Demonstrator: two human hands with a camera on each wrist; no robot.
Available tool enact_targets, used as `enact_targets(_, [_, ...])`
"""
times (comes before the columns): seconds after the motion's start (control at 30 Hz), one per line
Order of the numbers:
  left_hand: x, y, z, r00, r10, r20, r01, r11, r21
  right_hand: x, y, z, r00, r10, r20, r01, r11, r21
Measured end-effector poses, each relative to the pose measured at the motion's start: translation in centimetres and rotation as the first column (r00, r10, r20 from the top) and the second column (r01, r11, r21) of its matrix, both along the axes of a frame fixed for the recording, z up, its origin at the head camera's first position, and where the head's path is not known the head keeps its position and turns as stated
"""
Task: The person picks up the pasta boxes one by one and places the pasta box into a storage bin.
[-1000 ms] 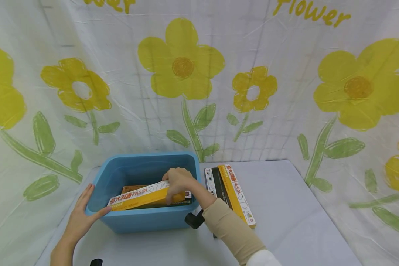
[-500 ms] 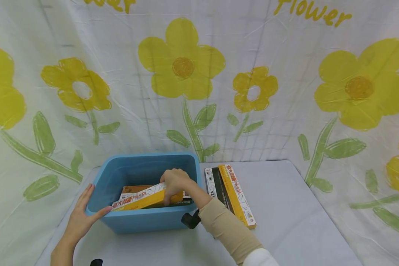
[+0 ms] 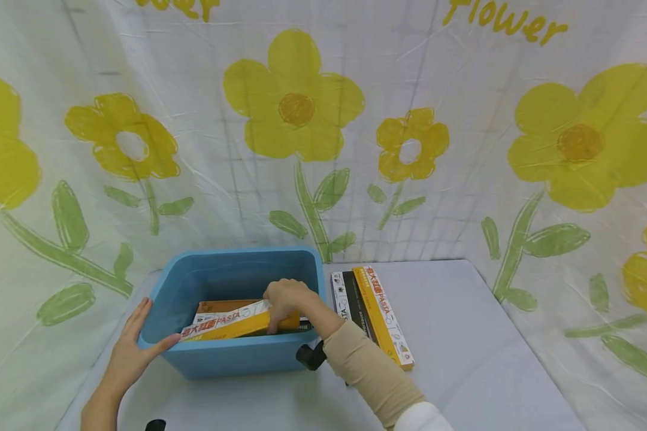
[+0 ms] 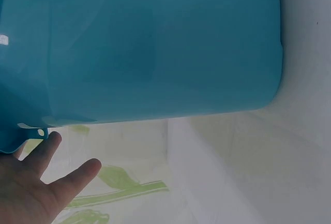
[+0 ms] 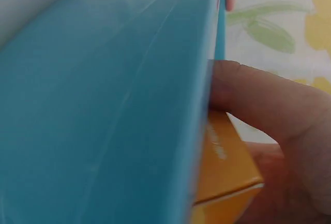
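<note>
My right hand (image 3: 290, 301) reaches into a blue plastic bin (image 3: 242, 359) and grips the right end of a yellow-and-white pasta box (image 3: 223, 321). That box lies slanted inside the bin, its left end near the front left corner. In the right wrist view, the thumb and the yellow end of the pasta box (image 5: 227, 167) show behind the bin wall (image 5: 103, 110). My left hand (image 3: 132, 350) rests on the bin's front left corner, its fingers straight and spread. The left wrist view shows the left hand (image 4: 41, 182) at the rim.
Under the held box lie a brown box (image 3: 229, 306) and a dark box, partly hidden. Right of the bin, a black-and-white box (image 3: 356, 305) and another yellow pasta box (image 3: 383, 317) lie on the pale table (image 3: 463, 359). A flower-print curtain (image 3: 345, 197) hangs behind.
My right hand has lowered slightly, and the pasta box's right end has come down further into the bin. The left hand stays in place.
</note>
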State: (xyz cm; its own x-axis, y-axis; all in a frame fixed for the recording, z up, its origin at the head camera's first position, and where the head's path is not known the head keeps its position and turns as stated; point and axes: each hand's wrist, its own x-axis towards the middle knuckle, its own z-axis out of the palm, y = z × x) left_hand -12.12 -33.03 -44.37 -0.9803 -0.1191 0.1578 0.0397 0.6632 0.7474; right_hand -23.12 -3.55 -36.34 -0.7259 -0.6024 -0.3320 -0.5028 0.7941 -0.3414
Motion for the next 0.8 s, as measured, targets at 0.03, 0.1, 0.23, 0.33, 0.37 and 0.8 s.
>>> enact_targets(0.03, [0.0,0.0,0.0,1.000,0.001,0.001,-0.001,1.000,0.001,-0.1,0.2,-0.2,1.000,-0.001,0.030,0.001,1.000,-0.005])
enact_targets(0.1, [0.0,0.1,0.0,1.000,0.002,0.001,-0.002,1.000,0.003,-0.4,0.7,-0.6,0.996,-0.002,0.092,0.005,1.000,-0.028])
enact_targets(0.23, [0.1,0.1,0.1,1.000,0.001,-0.006,-0.001,1.000,0.004,-0.8,1.9,-0.9,0.990,-0.046,0.130,0.064,0.988,-0.137])
enact_targets(0.33, [0.1,0.1,0.1,1.000,0.001,-0.009,-0.001,1.000,0.001,-0.8,3.3,-0.6,0.988,-0.111,0.109,0.139,0.943,-0.301])
enact_targets(0.37, [0.1,0.1,0.0,1.000,0.001,-0.007,-0.001,1.000,-0.001,-0.7,3.9,-0.4,0.984,-0.134,0.118,0.168,0.914,-0.368])
enact_targets(0.8, [-0.2,0.0,0.0,1.000,0.016,0.023,-0.016,1.000,-0.014,1.5,12.2,-0.1,0.859,-0.479,0.182,0.433,0.488,-0.758])
